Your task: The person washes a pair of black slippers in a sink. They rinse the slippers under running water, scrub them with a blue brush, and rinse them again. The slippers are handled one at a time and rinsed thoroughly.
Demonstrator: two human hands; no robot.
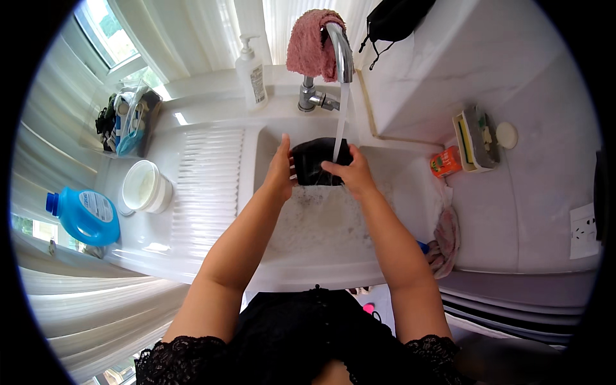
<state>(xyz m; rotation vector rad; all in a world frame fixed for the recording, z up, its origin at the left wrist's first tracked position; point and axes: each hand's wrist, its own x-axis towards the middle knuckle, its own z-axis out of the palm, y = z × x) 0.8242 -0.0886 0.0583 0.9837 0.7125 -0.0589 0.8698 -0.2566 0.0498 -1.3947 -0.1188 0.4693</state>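
Note:
A wet black object (pixel 312 157), boxy with a rounded far edge, is held over the white sink (pixel 410 192); I cannot tell its exact kind. At its left side my left hand (pixel 280 172) grips it, fingertips underneath and thumb raised along the side. My right hand (pixel 357 174) clasps the right side, its thumb lying across the upper face. From the chrome faucet (pixel 344 58) a stream of water (pixel 341 122) falls onto the object near my right thumb. Cloudy, sudsy water (pixel 321 221) lies in the basin below.
A pink towel (pixel 308 45) hangs on the faucet, beside a pump bottle (pixel 251 77). Left of the ribbed washboard (pixel 208 179) stand a white tub (pixel 146 186), a blue detergent bottle (pixel 90 217) and a clear bin (pixel 131 122). An orange can (pixel 444 162) and a cloth (pixel 445 240) sit right.

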